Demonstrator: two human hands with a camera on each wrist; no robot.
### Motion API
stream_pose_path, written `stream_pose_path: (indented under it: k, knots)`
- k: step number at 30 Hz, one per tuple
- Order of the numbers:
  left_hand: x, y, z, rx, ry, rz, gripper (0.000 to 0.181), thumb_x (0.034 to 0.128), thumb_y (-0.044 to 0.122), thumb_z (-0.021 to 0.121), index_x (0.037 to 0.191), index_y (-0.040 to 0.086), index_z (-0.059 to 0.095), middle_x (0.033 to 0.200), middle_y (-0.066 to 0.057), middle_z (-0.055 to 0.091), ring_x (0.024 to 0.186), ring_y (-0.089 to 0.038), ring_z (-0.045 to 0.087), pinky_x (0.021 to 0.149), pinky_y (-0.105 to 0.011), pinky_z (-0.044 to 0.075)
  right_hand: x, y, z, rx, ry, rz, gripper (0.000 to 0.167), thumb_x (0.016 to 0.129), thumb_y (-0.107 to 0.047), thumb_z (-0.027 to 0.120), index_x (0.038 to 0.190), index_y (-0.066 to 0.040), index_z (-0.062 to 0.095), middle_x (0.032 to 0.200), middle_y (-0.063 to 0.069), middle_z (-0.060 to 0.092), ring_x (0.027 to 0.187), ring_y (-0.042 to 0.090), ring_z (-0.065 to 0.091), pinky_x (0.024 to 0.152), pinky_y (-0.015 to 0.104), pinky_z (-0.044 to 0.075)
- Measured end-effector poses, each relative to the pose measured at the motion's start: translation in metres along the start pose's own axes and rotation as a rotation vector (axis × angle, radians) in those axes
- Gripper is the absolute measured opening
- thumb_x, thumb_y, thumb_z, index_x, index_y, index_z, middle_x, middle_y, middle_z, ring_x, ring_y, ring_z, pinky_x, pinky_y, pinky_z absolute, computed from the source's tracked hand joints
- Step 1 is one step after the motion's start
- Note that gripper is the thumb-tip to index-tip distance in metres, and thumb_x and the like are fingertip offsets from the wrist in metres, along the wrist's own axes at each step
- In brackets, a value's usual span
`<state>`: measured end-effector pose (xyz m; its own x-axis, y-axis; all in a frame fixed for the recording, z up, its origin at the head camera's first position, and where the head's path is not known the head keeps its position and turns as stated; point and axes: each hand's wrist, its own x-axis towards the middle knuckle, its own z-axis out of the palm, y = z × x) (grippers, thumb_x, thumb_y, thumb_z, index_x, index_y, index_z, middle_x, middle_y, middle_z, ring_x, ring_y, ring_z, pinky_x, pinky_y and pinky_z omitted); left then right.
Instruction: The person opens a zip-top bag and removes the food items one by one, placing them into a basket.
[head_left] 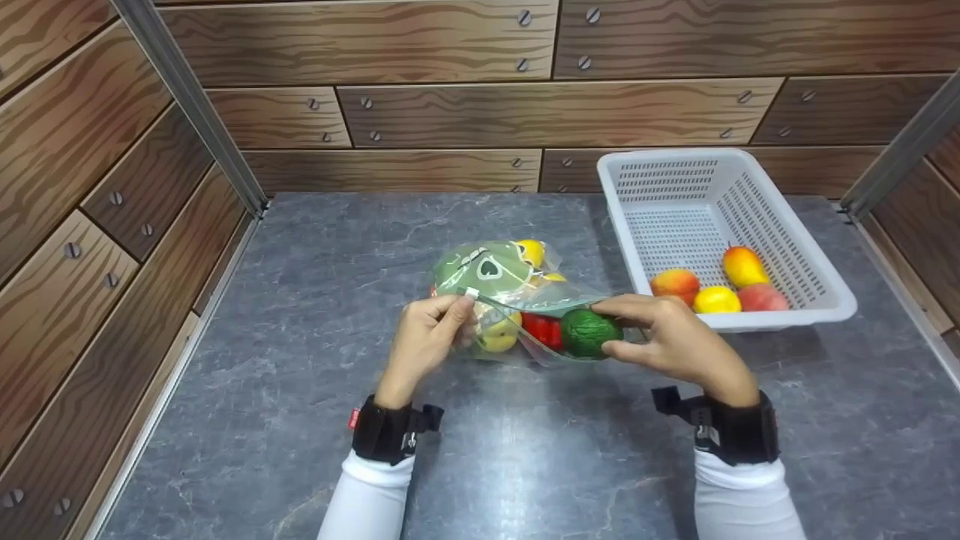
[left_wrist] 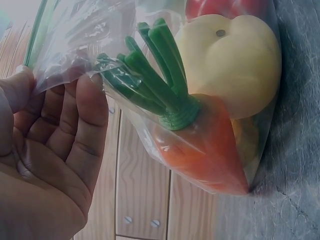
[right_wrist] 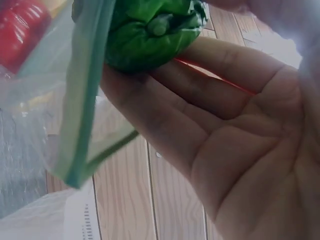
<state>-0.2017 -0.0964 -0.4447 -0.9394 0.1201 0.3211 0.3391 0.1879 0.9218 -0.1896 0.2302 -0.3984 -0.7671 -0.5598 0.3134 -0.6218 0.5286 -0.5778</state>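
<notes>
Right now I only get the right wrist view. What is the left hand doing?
Observer: The left hand pinches the rim of the bag near a white tab.
Operator: What lies inside, out of my sight?
Observer: The left wrist view shows an orange carrot with a green top in there.
Operator: And what stands to the right?
Observer: A white basket, with four fruits grouped at its near end.

A round green vegetable (head_left: 589,334) sits at the open mouth of a clear bag (head_left: 484,271).
</notes>
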Motion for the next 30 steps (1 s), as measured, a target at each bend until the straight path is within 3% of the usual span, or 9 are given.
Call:
stream_pose_path:
  k: [4, 8, 12, 17, 20, 27, 30]
  knots:
    - [0.001, 0.001, 0.000, 0.009, 0.001, -0.001, 0.039, 0.1058, 0.018, 0.062, 0.073, -0.002, 0.069, 0.067, -0.014, 0.070, 0.053, -0.015, 0.063, 0.050, -0.039, 0.059, -0.003, 0.000, -0.007, -0.010, 0.024, 0.014, 0.044, 0.082, -0.002, 0.084, 0.125, -0.002, 0.072, 0.121, 0.012, 0.075, 0.101, 0.024, 0.071, 0.088, 0.034, 0.061]
    - [0.001, 0.001, 0.000, 0.014, 0.001, -0.007, 0.039, 0.1057, 0.018, 0.062, 0.073, -0.002, 0.069, 0.067, -0.014, 0.070, 0.053, -0.014, 0.063, 0.050, -0.033, 0.058, -0.009, 0.001, -0.015, 0.017, 0.050, 0.030, 0.044, 0.084, -0.004, 0.085, 0.126, -0.004, 0.072, 0.118, 0.011, 0.075, 0.097, 0.020, 0.071, 0.088, 0.023, 0.058]
    - [0.001, 0.000, 0.000, 0.014, 0.004, -0.003, 0.039, 0.1055, 0.018, 0.062, 0.073, -0.002, 0.069, 0.067, -0.014, 0.070, 0.053, -0.014, 0.063, 0.051, -0.041, 0.059, -0.015, 0.004, -0.023, 0.043, 0.114, -0.001, 0.046, 0.080, 0.002, 0.086, 0.124, -0.002, 0.073, 0.115, 0.013, 0.075, 0.097, 0.014, 0.072, 0.088, 0.013, 0.054]
    - [0.001, 0.000, 0.000, 0.011, 0.005, 0.001, 0.039, 0.1056, 0.018, 0.062, 0.073, -0.002, 0.069, 0.067, -0.014, 0.070, 0.053, -0.015, 0.063, 0.051, -0.047, 0.059, -0.022, 0.008, -0.031, 0.093, 0.198, -0.024, 0.049, 0.076, 0.012, 0.084, 0.122, 0.003, 0.072, 0.115, 0.019, 0.074, 0.098, 0.001, 0.069, 0.088, 0.011, 0.054]
    - [0.001, 0.001, 0.000, 0.013, 0.004, 0.001, 0.039, 0.1059, 0.018, 0.062, 0.073, -0.002, 0.069, 0.067, -0.014, 0.070, 0.052, -0.014, 0.062, 0.052, -0.049, 0.059, -0.026, 0.010, -0.035, 0.155, 0.236, -0.001, 0.050, 0.076, 0.018, 0.081, 0.124, 0.004, 0.071, 0.120, 0.019, 0.073, 0.100, 0.001, 0.069, 0.089, 0.013, 0.054]
    - [0.000, 0.000, 0.000, 0.003, 0.001, 0.000, 0.039, 0.1057, 0.016, 0.062, 0.072, -0.003, 0.068, 0.066, -0.014, 0.069, 0.052, -0.011, 0.061, 0.049, -0.030, 0.056, -0.031, 0.018, -0.040, 0.171, 0.420, 0.113, 0.048, 0.077, 0.021, 0.079, 0.122, 0.006, 0.071, 0.115, -0.013, 0.072, 0.100, 0.001, 0.070, 0.086, 0.014, 0.056]
    - [0.001, -0.001, 0.000, 0.000, -0.002, 0.005, 0.039, 0.1056, 0.015, 0.062, 0.072, -0.003, 0.068, 0.066, -0.015, 0.069, 0.052, -0.011, 0.061, 0.049, -0.030, 0.055, -0.030, 0.023, -0.040, 0.167, 0.503, 0.169, 0.046, 0.079, 0.019, 0.079, 0.122, 0.007, 0.071, 0.112, -0.019, 0.070, 0.100, -0.003, 0.069, 0.085, 0.012, 0.055]
